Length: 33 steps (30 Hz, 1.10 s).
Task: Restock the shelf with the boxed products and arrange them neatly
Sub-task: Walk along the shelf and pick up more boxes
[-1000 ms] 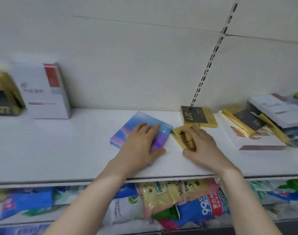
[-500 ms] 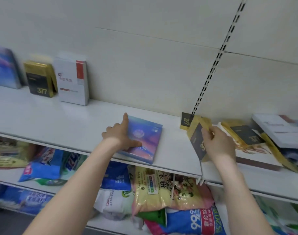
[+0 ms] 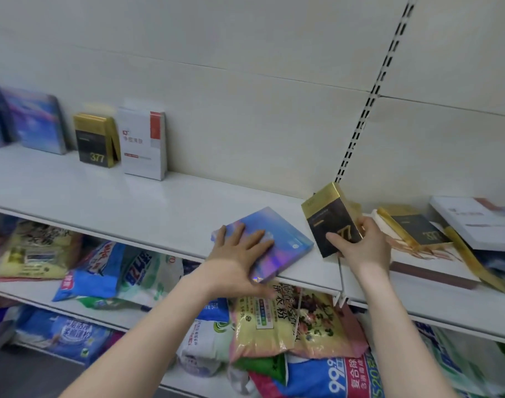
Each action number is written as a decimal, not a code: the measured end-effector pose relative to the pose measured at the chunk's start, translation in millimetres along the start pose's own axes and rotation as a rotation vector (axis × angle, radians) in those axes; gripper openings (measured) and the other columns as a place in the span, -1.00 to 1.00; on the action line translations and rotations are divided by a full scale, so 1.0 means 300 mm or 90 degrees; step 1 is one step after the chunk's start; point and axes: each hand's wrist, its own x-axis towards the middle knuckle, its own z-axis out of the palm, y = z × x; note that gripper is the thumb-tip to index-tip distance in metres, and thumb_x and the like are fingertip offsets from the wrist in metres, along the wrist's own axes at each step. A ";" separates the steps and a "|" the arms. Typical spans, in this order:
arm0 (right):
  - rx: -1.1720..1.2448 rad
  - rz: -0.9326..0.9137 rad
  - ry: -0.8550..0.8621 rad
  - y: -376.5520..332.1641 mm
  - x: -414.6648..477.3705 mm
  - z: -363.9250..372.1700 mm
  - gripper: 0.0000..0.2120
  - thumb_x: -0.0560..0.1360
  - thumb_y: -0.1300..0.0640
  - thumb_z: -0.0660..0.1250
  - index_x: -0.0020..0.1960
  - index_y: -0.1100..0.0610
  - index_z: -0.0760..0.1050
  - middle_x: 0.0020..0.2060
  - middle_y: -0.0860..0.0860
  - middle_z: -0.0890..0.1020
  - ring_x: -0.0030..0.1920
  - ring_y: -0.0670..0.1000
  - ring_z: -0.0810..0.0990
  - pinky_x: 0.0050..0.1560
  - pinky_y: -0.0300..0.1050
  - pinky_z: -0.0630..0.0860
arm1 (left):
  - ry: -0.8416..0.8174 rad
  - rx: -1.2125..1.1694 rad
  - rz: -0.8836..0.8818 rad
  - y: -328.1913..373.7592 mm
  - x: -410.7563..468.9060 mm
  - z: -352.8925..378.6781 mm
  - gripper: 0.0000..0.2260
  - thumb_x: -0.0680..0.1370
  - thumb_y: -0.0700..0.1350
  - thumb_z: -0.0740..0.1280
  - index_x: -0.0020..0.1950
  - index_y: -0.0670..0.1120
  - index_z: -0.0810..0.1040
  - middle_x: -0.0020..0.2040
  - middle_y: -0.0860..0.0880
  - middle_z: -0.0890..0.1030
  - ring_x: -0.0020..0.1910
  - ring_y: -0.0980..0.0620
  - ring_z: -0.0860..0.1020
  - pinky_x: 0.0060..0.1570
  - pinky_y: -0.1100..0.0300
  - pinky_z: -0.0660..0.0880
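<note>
1. "377" in gold, on the dark front of the standing gold box (image 3: 96,142), just left of the white box (image 3: 143,145).
2. The white box's own characters are too blurred to read.
3. "377", upside down, on the flat-lying gold box (image 3: 421,232), far right of the white box.
4. "99.9" and "复合除" on the blue-and-red bag (image 3: 346,380), below and right of the white box.
5. "衣粉" on the yellow bag (image 3: 274,320), just above that bag.

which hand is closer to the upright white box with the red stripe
Left. The left hand grips the blue box, to the right of the white box; the right hand holds a gold box farther right.
</note>
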 end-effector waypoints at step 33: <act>-0.008 -0.019 -0.066 -0.002 -0.004 0.038 -0.71 0.59 -0.15 0.21 -0.05 0.10 0.37 -0.24 0.00 0.54 -0.16 0.13 0.52 -0.15 0.00 0.42 | 0.245 -0.793 -0.379 -0.063 -0.017 -0.121 -0.27 0.41 -0.29 0.49 0.51 -0.18 0.23 0.13 -0.09 0.62 -0.02 -0.07 0.65 0.01 0.01 0.61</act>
